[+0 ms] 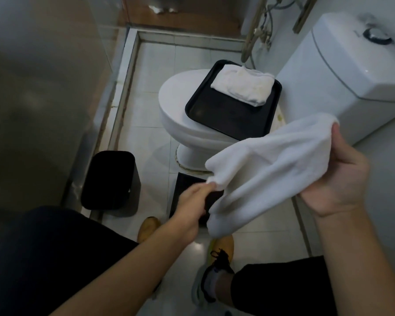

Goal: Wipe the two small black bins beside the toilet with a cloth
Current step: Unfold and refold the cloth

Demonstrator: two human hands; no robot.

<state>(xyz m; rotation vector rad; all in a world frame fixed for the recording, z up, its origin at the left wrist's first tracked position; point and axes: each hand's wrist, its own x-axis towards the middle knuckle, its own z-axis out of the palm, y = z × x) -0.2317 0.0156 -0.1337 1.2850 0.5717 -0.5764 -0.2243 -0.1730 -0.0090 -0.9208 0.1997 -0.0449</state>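
I am holding the white cloth [267, 169] stretched across the centre-right of the frame: my right hand [335, 179] is gripping its upper end at right, fingers curled over the edge, and my left hand [192, 206] is pinching its lower corner at centre. The nearer black bin [187, 185] is standing on the floor directly beneath, mostly hidden by cloth and left hand; the second black bin [111, 180] is standing well apart, at lower left beside the glass partition.

Judgement: I should be folding the cloth into a flat pad before wiping, working rim first, then walls.

Cloth: soft, thick terry, limp. Bins: rectangular, smooth matte black plastic, rounded corners. Floor [146, 133]: glossy pale tile.
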